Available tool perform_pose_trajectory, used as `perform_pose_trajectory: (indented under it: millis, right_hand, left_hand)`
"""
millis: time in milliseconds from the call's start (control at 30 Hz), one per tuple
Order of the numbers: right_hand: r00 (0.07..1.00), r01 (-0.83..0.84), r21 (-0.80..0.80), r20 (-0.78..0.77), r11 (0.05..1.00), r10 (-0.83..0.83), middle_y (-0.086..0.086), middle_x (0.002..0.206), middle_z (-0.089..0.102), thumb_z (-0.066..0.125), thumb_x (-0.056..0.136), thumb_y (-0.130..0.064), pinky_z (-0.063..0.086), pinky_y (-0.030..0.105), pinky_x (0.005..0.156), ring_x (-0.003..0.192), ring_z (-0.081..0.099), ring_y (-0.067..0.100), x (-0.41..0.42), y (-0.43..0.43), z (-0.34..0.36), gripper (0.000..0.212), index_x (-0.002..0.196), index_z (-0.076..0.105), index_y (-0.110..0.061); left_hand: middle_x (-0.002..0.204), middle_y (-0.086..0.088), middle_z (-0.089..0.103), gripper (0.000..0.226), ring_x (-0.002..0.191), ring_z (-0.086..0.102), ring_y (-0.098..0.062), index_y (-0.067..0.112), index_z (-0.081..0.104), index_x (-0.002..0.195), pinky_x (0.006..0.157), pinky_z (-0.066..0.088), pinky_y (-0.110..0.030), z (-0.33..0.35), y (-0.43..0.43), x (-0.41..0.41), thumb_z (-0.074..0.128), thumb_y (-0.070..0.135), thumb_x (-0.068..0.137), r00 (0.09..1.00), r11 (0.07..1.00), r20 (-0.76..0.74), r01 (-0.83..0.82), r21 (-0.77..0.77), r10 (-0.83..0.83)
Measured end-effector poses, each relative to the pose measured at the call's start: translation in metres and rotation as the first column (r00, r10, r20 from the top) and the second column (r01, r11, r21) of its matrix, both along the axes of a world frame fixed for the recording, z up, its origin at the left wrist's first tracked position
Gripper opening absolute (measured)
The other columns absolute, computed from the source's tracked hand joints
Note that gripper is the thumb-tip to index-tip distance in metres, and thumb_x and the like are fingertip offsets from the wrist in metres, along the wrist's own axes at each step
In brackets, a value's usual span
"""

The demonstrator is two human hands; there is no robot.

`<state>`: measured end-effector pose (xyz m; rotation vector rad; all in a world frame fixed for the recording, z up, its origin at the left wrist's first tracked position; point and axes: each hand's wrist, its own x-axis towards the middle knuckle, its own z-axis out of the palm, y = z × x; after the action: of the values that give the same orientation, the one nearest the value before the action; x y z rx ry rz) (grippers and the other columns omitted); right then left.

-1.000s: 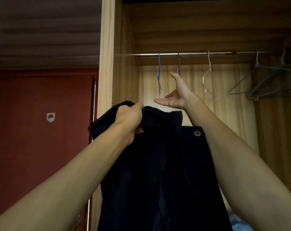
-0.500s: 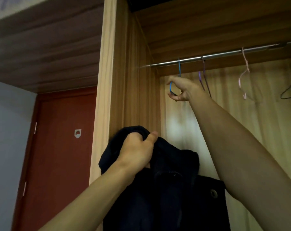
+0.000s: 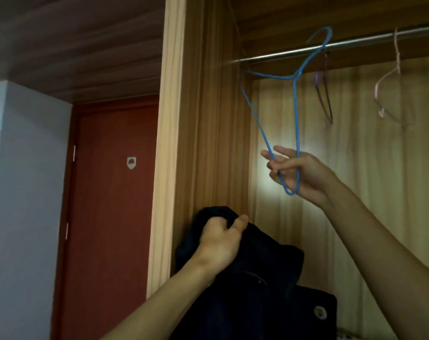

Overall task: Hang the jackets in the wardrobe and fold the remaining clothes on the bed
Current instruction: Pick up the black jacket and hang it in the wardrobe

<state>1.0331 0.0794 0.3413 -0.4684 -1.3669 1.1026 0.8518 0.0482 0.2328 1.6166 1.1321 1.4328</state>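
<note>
Head view: our left hand (image 3: 219,241) grips the dark jacket (image 3: 257,290) by its top, bunched in a fist, at the wardrobe's (image 3: 174,143) left post; the jacket hangs lengthwise downward. Our right hand (image 3: 299,173) pinches the blue hanger's (image 3: 295,106) lower corner; it stands on end, hook pointing up across the rail (image 3: 368,40). A purple hanger (image 3: 322,99) and a pink hanger (image 3: 397,57) hang further right.

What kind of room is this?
Probably a bedroom at home. There is a wooden wardrobe with a metal rail, the right hand holds a blue hanger, the left hand holds a dark jacket, and a red door stands alongside.
</note>
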Motion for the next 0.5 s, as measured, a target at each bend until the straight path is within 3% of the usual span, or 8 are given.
perform_pose_trajectory:
  millis: [100,200,300,400,433,500]
  right_hand:
    - [0.993,0.019,-0.015,0.118,1.000,-0.017,0.009,0.096,0.058,0.049,0.084,0.021,0.050,0.023,0.060,0.070,0.053,0.015,0.010,-0.039,-0.064,0.056,0.135,0.052,-0.001]
    - [0.955,0.167,-0.041,0.256,0.985,-0.151,0.002,0.092,0.059,0.059,0.081,0.013,0.049,0.021,0.060,0.074,0.057,0.010,0.024,-0.088,-0.130,0.055,0.130,0.062,-0.012]
    - [0.926,0.309,-0.121,0.267,0.943,-0.269,-0.002,0.096,0.070,0.070,0.076,-0.018,0.039,0.018,0.056,0.069,0.057,-0.001,0.030,-0.149,-0.196,0.048,0.123,0.066,-0.019]
    - [0.879,0.450,-0.170,0.261,0.877,-0.400,0.002,0.095,0.073,0.084,0.058,-0.057,0.033,0.012,0.047,0.055,0.045,0.001,0.033,-0.215,-0.252,0.072,0.117,0.069,-0.017]
    - [0.862,0.483,-0.188,0.271,0.855,-0.428,0.004,0.095,0.073,0.086,0.049,-0.065,0.033,0.013,0.046,0.055,0.045,0.002,0.033,-0.239,-0.269,0.084,0.115,0.071,-0.015]
    - [0.860,0.495,-0.252,0.280,0.831,-0.427,0.011,0.095,0.072,0.087,0.045,-0.067,0.029,0.015,0.045,0.055,0.043,0.006,0.034,-0.288,-0.298,0.086,0.109,0.076,-0.012]
  left_hand:
    - [0.090,-0.019,0.073,0.054,0.084,0.072,-0.028,-0.007,0.066,0.088,0.083,0.058,-0.045,-0.029,-0.018,-0.002,0.058,0.046,0.097,0.999,0.996,0.013,0.038,-0.085,-0.037]
    - [0.102,-0.016,0.074,0.051,0.093,0.072,-0.025,-0.001,0.067,0.108,0.088,0.059,-0.039,-0.051,-0.042,-0.008,0.057,0.048,0.096,0.995,0.984,0.042,0.094,-0.151,-0.089]
    - [0.112,-0.014,0.071,0.064,0.100,0.070,-0.025,-0.001,0.058,0.127,0.090,0.058,-0.037,-0.072,-0.070,-0.015,0.059,0.053,0.093,0.986,0.965,0.081,0.158,-0.210,-0.144]
    - [0.105,-0.017,0.074,0.057,0.094,0.073,-0.026,-0.003,0.064,0.117,0.077,0.060,-0.030,-0.092,-0.108,-0.017,0.057,0.049,0.095,0.970,0.943,0.108,0.237,-0.234,-0.217]
    - [0.103,-0.017,0.075,0.056,0.092,0.073,-0.026,-0.005,0.066,0.113,0.077,0.060,-0.030,-0.098,-0.123,-0.015,0.056,0.048,0.096,0.962,0.932,0.108,0.269,-0.241,-0.250]
    - [0.099,-0.016,0.076,0.058,0.090,0.074,-0.026,-0.007,0.067,0.110,0.079,0.060,-0.034,-0.111,-0.151,-0.008,0.058,0.048,0.095,0.945,0.908,0.113,0.327,-0.262,-0.308]
